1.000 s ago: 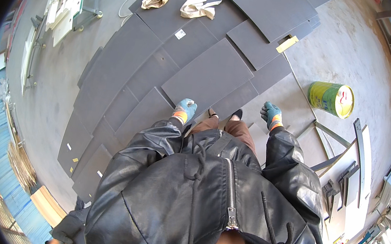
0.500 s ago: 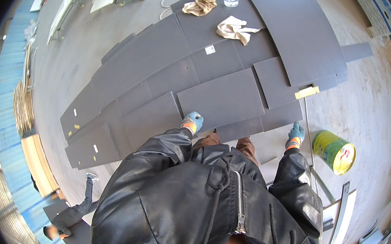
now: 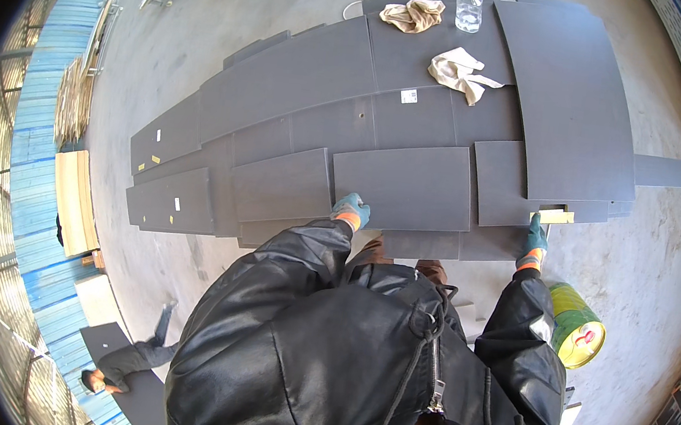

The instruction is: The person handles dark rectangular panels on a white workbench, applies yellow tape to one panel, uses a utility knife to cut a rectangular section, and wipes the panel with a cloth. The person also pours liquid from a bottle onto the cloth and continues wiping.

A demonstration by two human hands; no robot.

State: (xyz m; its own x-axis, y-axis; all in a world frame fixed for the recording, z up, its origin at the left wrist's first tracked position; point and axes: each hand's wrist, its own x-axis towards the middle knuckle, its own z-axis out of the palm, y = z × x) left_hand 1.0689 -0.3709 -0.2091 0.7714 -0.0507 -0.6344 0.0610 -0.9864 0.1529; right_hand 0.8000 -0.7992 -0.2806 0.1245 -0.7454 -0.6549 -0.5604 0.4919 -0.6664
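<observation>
Evidently, in the head view, the left hand was at the front edge of a middle panel among overlapping dark gray panels, fingers curled; whether it gripped that edge could not be told. The right hand reached up to a yellow strip by the front edge of a large panel; its grip could not be made out either. Across the far panels lay a tan cloth and a whitish cloth, with a clear bottle near both. A yellow-green drum stood close beside the right sleeve, crowding that side. Another person was well apart, lower left.
</observation>
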